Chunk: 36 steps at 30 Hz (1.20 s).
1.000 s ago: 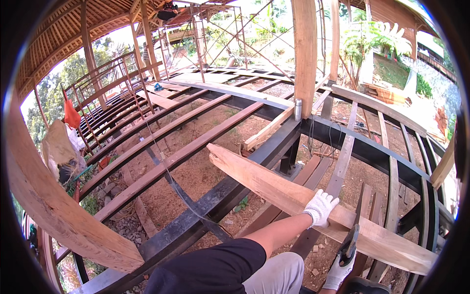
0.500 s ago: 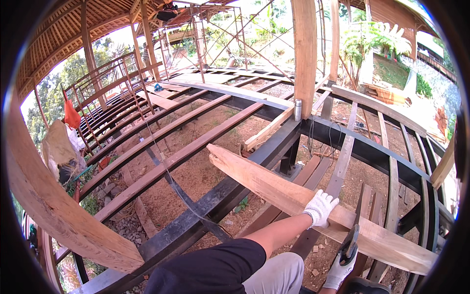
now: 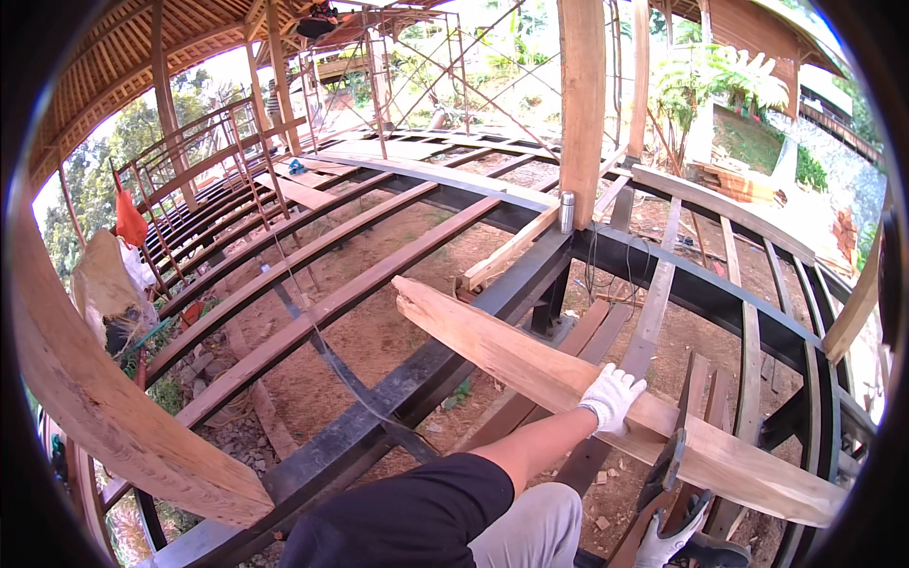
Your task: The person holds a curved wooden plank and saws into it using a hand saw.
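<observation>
A long pale timber board (image 3: 511, 350), ragged at its far left end, lies slanting across the frame in front of me. My left hand (image 3: 614, 398), in a white knitted glove, rests over its upper edge with fingers bent down on it. Below the board's right half is my right hand (image 3: 670, 535), in a white glove with a dark palm, its thumb and fingers apart. Close to that hand a dark, narrow object (image 3: 663, 469) stands against the board's lower edge; its kind is unclear. Part of a dark shoe-like shape (image 3: 715, 551) shows beside the right hand.
Black steel beams (image 3: 445, 369) and brown wooden joists (image 3: 379, 279) form an open floor frame above bare soil. A wooden post (image 3: 581, 104) rises ahead, with a metal flask (image 3: 566, 213) at its foot. A thick curved timber (image 3: 114, 388) stands left; scaffolding (image 3: 417, 76) is behind.
My right hand has come away from the dark narrow object, moving slightly down and right as its fingers spread. The left hand stays on the board. The view has shifted slightly.
</observation>
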Each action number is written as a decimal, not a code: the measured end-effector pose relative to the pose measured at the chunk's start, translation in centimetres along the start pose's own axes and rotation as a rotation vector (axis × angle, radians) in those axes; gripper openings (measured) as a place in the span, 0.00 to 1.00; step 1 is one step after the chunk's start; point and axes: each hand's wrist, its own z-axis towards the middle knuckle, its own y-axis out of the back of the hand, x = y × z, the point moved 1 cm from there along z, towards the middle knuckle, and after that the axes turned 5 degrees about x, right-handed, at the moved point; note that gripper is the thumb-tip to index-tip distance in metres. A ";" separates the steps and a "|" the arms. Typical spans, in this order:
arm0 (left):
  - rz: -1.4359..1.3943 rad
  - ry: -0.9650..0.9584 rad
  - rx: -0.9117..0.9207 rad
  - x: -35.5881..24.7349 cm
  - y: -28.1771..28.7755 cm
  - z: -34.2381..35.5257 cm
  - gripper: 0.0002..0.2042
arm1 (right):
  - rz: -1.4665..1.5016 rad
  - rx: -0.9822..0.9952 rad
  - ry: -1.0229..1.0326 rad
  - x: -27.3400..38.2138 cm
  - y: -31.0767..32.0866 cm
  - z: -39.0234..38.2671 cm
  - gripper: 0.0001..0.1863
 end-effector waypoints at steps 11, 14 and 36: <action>0.003 0.077 -0.039 -0.8 -2.4 -0.1 0.53 | -0.737 0.117 -0.701 -12.9 13.8 -6.1 0.47; -0.026 0.031 -0.064 -0.9 -3.3 -1.2 0.49 | -0.426 0.111 -0.749 -15.1 14.1 -6.4 0.49; -0.472 0.039 -0.022 -6.9 -4.7 -21.8 0.28 | -0.481 0.089 -0.664 -11.6 13.3 -7.2 0.41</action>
